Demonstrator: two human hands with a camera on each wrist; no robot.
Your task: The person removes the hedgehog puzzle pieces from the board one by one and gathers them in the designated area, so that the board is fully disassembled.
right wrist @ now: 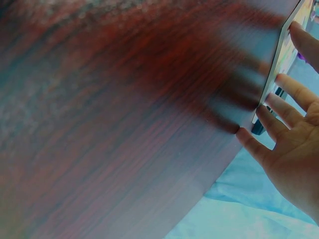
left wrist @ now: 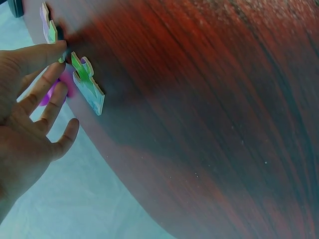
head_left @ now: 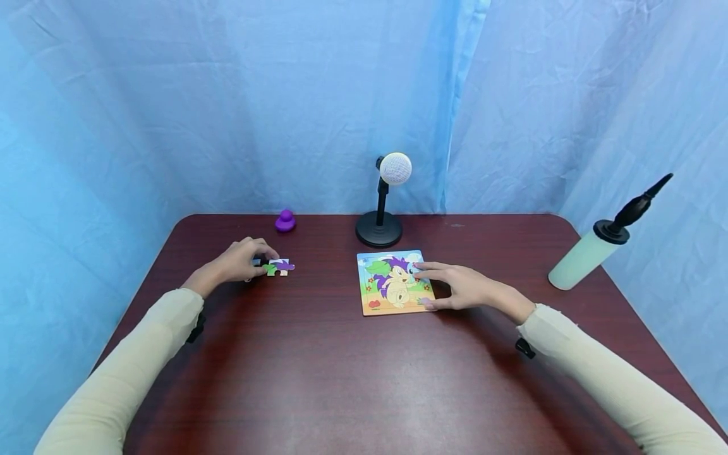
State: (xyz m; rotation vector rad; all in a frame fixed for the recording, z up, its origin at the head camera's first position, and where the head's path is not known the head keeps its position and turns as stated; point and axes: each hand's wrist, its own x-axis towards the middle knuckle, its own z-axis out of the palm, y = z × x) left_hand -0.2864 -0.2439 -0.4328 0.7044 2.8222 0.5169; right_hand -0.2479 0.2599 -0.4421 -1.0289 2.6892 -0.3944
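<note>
Two hands, head view. Left hand (head_left: pixel 244 260): thumb and forefinger at pieces (head_left: pixel 281 266); pinched or merely touched, cannot tell. Right hand (head_left: pixel 469 287): fingers spread, no grip, tips on right side of board (head_left: pixel 392 284). Tiny print (head_left: pixel 375 309) left of those tips, illegible; no readable brand.

Left wrist view: other fingers loosely splayed; blue-green piece (left wrist: pixel 90 89) just beside, liable to displacement by a careless sweep.

Right wrist view: fingertips along board edge; possible skid from sideways pressure.

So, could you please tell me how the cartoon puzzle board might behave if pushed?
The puzzle board looks thin and lies flat on the table, so it would probably slide rather than tip. Its straight edges suggest stiffness, and its slimness hints it may be light.
</note>
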